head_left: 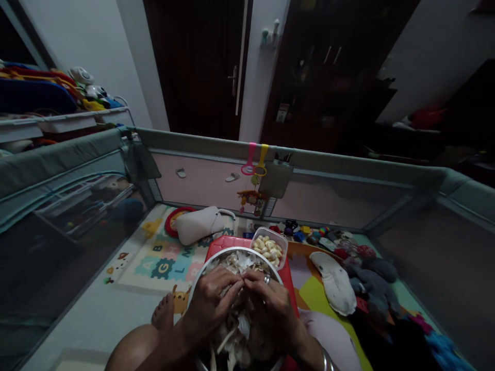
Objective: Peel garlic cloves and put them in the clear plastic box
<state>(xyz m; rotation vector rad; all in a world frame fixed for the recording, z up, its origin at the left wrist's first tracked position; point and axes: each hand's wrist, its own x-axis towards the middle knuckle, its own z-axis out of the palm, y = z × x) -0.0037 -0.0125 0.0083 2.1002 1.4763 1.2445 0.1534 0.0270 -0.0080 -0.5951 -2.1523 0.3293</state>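
My left hand (216, 299) and my right hand (270, 296) meet fingertip to fingertip over a round metal bowl (194, 281). Both are closed in a pinch, and whatever lies between the fingers is hidden. Papery garlic skins (243, 324) and dry stalks fill the bowl. Just beyond my right hand, a clear plastic container (285, 246) holds several peeled garlic cloves (266, 247). Bowl and container both rest on a red stool-like surface (222, 242).
A fabric-and-mesh playpen rail (201, 141) surrounds the padded alphabet mat (162, 268). At the left lies a white cushion-like object (197, 225). On the right are a white pillow (332, 283) and soft toys (375, 283). My bare foot (163, 312) is near the bowl.
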